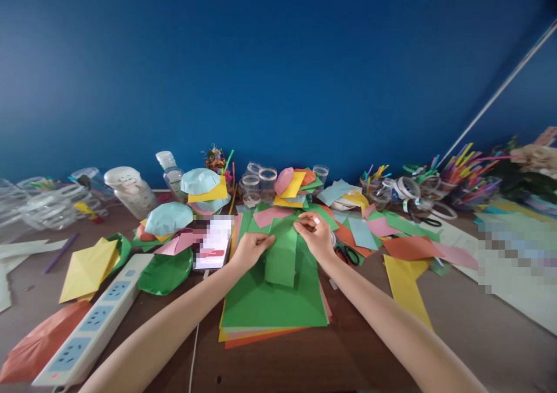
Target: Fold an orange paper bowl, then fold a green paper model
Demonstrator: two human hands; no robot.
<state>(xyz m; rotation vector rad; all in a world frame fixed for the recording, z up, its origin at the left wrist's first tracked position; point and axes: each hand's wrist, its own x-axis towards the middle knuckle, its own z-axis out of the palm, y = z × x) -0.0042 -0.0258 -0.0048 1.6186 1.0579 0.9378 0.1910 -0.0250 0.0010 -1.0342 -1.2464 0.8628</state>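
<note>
Two bare hands, the left hand (251, 251) and the right hand (315, 235), meet over one folded green paper sheet (281, 258). Their fingers (303, 222) are closed on its upper part, pinching the paper from either side, and the sheet lies directly under them.

Below the fingers, nearest the viewer: one stack of coloured paper (274, 307), green on top, with yellow, pink and orange edges showing; the folded sheet rests on it.

Left of the fingers: one phone (213, 243), its screen blurred; one green paper circle (165, 271); one yellow folded paper (88, 270); one white power strip (93, 317) lying on the table (369, 352).

Right of the fingers: one pair of black-handled scissors (347, 255), just beside the right hand; one orange paper sheet (409, 248); one yellow paper strip (407, 288).

Beyond the fingers: one pale blue paper dome (169, 219); several clear plastic cups (259, 184); several tape rolls (407, 188); one bundle of coloured straws (465, 166), against a blue wall (278, 68).
</note>
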